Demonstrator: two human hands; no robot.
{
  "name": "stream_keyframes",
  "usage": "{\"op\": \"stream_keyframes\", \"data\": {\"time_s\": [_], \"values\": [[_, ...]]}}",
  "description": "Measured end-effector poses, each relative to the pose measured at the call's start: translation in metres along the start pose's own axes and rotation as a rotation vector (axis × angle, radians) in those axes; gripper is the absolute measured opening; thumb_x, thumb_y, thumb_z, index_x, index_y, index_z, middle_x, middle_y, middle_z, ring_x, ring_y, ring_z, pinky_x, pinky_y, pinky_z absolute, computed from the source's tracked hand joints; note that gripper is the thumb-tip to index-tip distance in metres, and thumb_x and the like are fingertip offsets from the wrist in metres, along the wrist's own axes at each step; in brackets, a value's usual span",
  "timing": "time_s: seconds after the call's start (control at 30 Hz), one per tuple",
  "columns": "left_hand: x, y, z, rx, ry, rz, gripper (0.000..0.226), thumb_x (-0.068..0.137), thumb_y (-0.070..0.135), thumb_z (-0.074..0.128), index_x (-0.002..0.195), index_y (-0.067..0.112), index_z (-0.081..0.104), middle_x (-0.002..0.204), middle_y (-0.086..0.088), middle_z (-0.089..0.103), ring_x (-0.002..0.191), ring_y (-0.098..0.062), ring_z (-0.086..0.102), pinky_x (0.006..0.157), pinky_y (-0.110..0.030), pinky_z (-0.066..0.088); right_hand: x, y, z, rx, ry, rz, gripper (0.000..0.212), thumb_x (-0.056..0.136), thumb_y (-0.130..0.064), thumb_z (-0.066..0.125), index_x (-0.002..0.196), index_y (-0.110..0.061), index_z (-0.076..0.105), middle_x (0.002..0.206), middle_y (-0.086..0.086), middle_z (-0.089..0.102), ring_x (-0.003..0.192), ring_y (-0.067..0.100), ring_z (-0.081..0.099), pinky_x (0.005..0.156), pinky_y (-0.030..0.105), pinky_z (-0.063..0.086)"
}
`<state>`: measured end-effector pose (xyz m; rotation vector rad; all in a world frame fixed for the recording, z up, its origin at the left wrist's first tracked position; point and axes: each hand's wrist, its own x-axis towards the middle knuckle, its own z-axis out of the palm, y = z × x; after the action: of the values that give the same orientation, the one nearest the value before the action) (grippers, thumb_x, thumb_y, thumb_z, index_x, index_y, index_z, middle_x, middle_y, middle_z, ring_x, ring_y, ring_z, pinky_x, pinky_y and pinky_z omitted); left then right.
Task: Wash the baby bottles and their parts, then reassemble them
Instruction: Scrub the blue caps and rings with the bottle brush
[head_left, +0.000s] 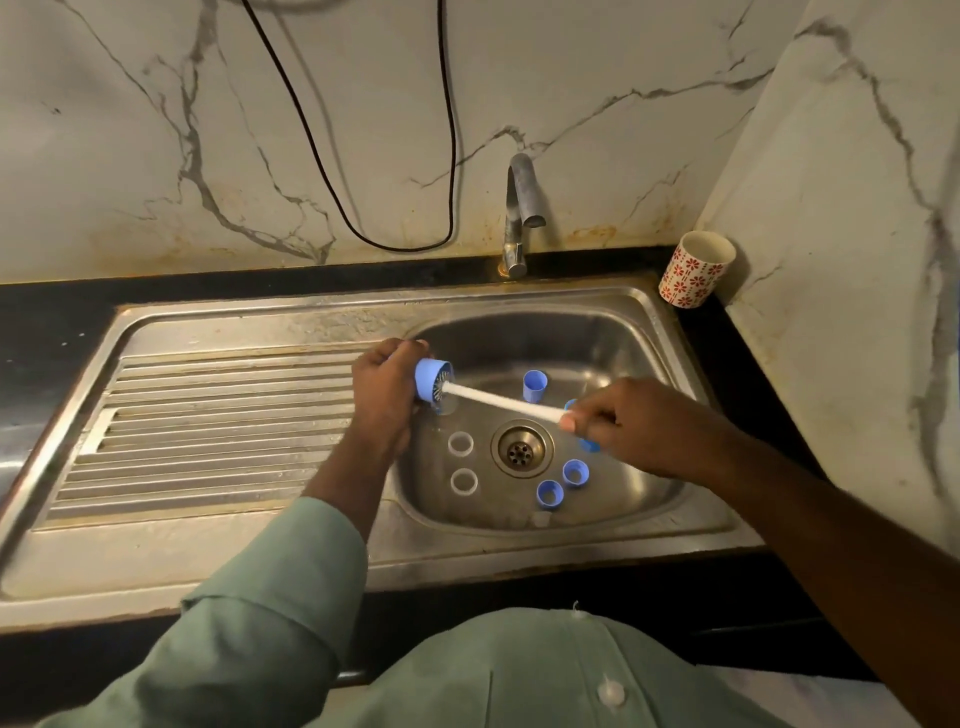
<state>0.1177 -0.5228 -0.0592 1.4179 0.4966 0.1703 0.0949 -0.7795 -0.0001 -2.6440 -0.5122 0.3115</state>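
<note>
Frame centre, over sink (613, 306): left hand (382, 395) grips blue cap (432, 380), mouth facing right. Right hand (631, 426) pinches white brush handle (506, 401); bristles inside cap.

Two hands show: the left hand (387, 387) grips one blue cap (432, 380), the right hand (631, 426) pinches one white brush (501, 400). In the sink (649, 332) lie two clear rings (461, 443) (464, 481), one upright blue cup (535, 385) and two blue collars (574, 472) (550, 492); a further blue piece (589, 445) is mostly hidden. One tap (519, 213), one patterned cup (696, 268), one black cable (332, 176).
</note>
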Motion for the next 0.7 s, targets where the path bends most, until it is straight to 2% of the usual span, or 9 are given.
{"op": "stream_keyframes", "data": {"time_s": [0.07, 0.13, 0.17, 0.23, 0.37, 0.5, 0.57, 0.63, 0.7], "values": [[0.003, 0.002, -0.001, 0.015, 0.018, -0.039, 0.023, 0.091, 0.009, 0.063, 0.068, 0.01, 0.066, 0.056, 0.001, 0.059, 0.051, -0.009, 0.058, 0.043, -0.019, 0.044, -0.001, 0.003, -0.004, -0.148, 0.032, 0.015, 0.036, 0.09, -0.06, 0.045, 0.088, -0.035, 0.07, 0.059, -0.008, 0.056, 0.056, 0.009, 0.053, 0.055, 0.026, 0.039], [0.003, 0.0, 0.002, 0.008, -0.002, -0.105, 0.02, 0.091, 0.011, 0.063, 0.071, 0.013, 0.068, 0.058, 0.0, 0.062, 0.05, -0.01, 0.061, 0.043, -0.02, 0.045, 0.001, 0.005, -0.008, -0.463, 0.253, -0.092, 0.048, 0.091, -0.062, 0.031, 0.105, -0.032, 0.066, 0.067, -0.006, 0.059, 0.06, 0.014, 0.057, 0.055, 0.026, 0.043], [0.003, -0.001, 0.003, 0.016, -0.006, -0.139, 0.017, 0.091, 0.012, 0.063, 0.074, 0.012, 0.068, 0.061, -0.002, 0.064, 0.051, -0.011, 0.062, 0.044, -0.021, 0.046, 0.0, 0.003, -0.005, -0.516, 0.315, -0.165, 0.05, 0.092, -0.061, 0.029, 0.107, -0.03, 0.066, 0.071, -0.003, 0.063, 0.061, 0.017, 0.06, 0.053, 0.026, 0.043], [0.003, -0.002, 0.004, 0.03, 0.018, -0.167, 0.013, 0.09, 0.011, 0.064, 0.078, 0.008, 0.069, 0.067, -0.007, 0.064, 0.054, -0.014, 0.062, 0.045, -0.022, 0.047, -0.001, 0.003, -0.004, -0.484, 0.274, -0.218, 0.046, 0.092, -0.059, 0.036, 0.111, -0.03, 0.067, 0.076, -0.001, 0.068, 0.063, 0.018, 0.061, 0.052, 0.025, 0.039], [-0.002, 0.0, 0.01, -0.057, -0.006, -0.13, 0.011, 0.093, 0.013, 0.062, 0.086, 0.006, 0.067, 0.061, -0.002, 0.064, 0.052, -0.011, 0.063, 0.045, -0.021, 0.049, 0.002, 0.01, -0.004, -0.187, 0.198, -0.004, 0.039, 0.087, -0.063, 0.047, 0.098, -0.035, 0.072, 0.057, -0.007, 0.061, 0.05, 0.006, 0.053, 0.046, 0.021, 0.032], [0.004, 0.011, 0.01, -0.004, 0.018, -0.023, 0.018, 0.092, 0.01, 0.063, 0.075, 0.01, 0.068, 0.06, 0.001, 0.063, 0.059, -0.013, 0.062, 0.049, -0.022, 0.051, -0.004, 0.008, 0.011, 0.399, -0.108, 0.184, 0.034, 0.089, -0.048, 0.061, 0.072, -0.02, 0.07, 0.045, -0.005, 0.051, 0.035, 0.004, 0.04, 0.041, 0.019, 0.032], [0.003, 0.01, 0.011, -0.005, 0.013, -0.012, 0.019, 0.092, 0.012, 0.065, 0.074, 0.014, 0.067, 0.065, -0.001, 0.063, 0.059, -0.012, 0.063, 0.048, -0.022, 0.05, 0.001, 0.011, -0.003, 0.202, -0.028, 0.156, 0.032, 0.09, -0.051, 0.057, 0.065, -0.032, 0.066, 0.046, -0.005, 0.052, 0.035, 0.003, 0.039, 0.039, 0.017, 0.03], [0.001, 0.009, 0.01, -0.026, 0.012, -0.041, 0.016, 0.093, 0.012, 0.064, 0.077, 0.012, 0.066, 0.07, -0.006, 0.061, 0.06, -0.014, 0.061, 0.046, -0.022, 0.048, 0.006, 0.006, -0.007, -0.058, 0.095, 0.009, 0.028, 0.092, -0.053, 0.049, 0.071, -0.042, 0.064, 0.05, -0.008, 0.055, 0.04, 0.003, 0.044, 0.043, 0.018, 0.03], [0.006, 0.01, 0.005, -0.015, 0.038, -0.06, 0.016, 0.092, 0.011, 0.064, 0.077, 0.01, 0.066, 0.07, -0.008, 0.06, 0.06, -0.016, 0.061, 0.047, -0.022, 0.049, 0.005, -0.002, -0.003, -0.099, 0.048, -0.095, 0.032, 0.094, -0.051, 0.047, 0.084, -0.031, 0.069, 0.054, -0.006, 0.055, 0.045, 0.004, 0.047, 0.047, 0.018, 0.03]]}}
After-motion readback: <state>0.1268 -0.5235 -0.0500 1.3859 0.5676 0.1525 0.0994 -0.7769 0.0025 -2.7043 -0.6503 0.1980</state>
